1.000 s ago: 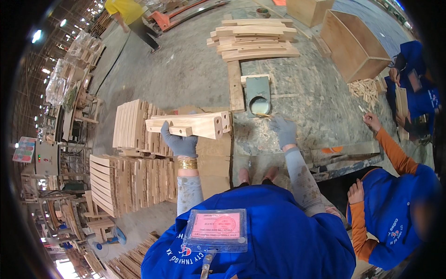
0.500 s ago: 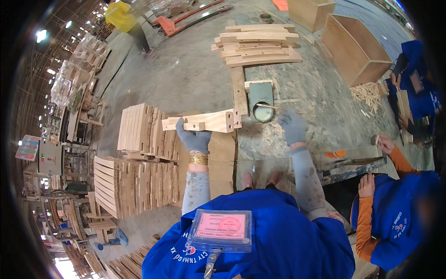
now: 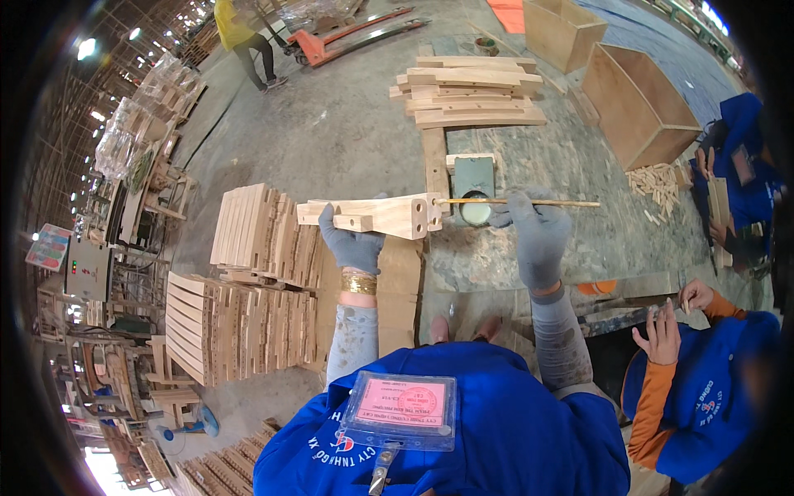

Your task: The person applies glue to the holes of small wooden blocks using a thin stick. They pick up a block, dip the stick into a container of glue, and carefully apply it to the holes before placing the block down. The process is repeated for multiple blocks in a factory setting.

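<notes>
Hands apart, both in grey gloves. Left hand [image 3: 353, 241] clamped round a bundle of pale wooden pieces [image 3: 389, 217], holed ends facing right; the short front piece lies across the grip. Right hand [image 3: 539, 240] closed on a thin stick [image 3: 575, 202], held about level, its tip at the bundle's holed end. Whether the tip sits inside a hole: cannot tell.

Changes: half a second ago the stick's tip was over the round pot [image 3: 475, 213] of whitish liquid; it has since crossed left to the wood. Left grip unchanged. The near co-worker's hands [image 3: 659, 337] have drawn closer together.

In the way: stick passes across the pot's opening, right fingers near its rim; the glove hides part of the bundle.

Around: pot set at the near end of a dark green block [image 3: 473, 175] on the stained surface [image 3: 562, 157]. Beyond it, a pile of wooden bars [image 3: 480, 118], partly over a flat board [image 3: 435, 161]. Right: loose dowels [image 3: 653, 192] before an open plywood box [image 3: 637, 107]. Left: two stacks of slotted pieces [image 3: 236, 231], cardboard [image 3: 397, 293] alongside. Far off, an orange pallet jack [image 3: 331, 48] and a person in yellow [image 3: 234, 29].
</notes>
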The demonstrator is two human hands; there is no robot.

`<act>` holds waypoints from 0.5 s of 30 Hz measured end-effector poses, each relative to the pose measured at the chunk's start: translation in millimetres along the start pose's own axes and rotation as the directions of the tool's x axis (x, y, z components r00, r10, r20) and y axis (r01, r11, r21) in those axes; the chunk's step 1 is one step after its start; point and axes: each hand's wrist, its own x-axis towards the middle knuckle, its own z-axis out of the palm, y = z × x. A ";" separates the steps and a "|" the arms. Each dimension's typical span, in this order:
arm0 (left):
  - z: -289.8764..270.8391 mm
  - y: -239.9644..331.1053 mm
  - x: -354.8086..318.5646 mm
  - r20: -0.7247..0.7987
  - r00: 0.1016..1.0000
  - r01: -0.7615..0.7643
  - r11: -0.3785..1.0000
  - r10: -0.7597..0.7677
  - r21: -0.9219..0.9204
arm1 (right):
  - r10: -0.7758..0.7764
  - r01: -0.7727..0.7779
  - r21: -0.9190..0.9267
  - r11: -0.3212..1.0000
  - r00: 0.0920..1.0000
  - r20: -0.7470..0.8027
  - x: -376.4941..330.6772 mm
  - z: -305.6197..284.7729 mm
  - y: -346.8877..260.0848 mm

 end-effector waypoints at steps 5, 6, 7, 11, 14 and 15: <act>0.9 2.5 -2.6 0.014 1.000 0.006 1.000 -0.006 0.001 | -0.036 0.033 0.051 0.998 0.997 0.061 0.5 6.8 5.8; -0.6 3.6 -2.3 0.026 1.000 0.009 1.000 -0.009 0.001 | -0.050 0.046 0.059 0.997 0.996 0.071 0.1 8.5 7.0; -1.9 4.7 -2.0 0.038 0.999 0.011 1.000 -0.011 0.001 | -0.052 0.048 0.057 0.997 0.996 0.067 -0.2 9.2 7.9; 2.0 3.8 -4.9 0.011 1.000 -0.003 1.000 0.003 0.024 | -0.016 0.014 0.035 0.999 0.998 0.060 -1.1 11.3 3.8; 5.2 3.6 -7.7 0.018 1.000 0.017 0.999 -0.018 0.028 | -0.012 0.010 0.058 0.998 0.999 0.038 -2.5 11.8 3.4; 5.3 4.1 -8.0 0.014 1.000 0.017 0.999 -0.018 0.029 | -0.019 0.017 0.074 0.997 0.999 0.031 -2.5 13.0 3.6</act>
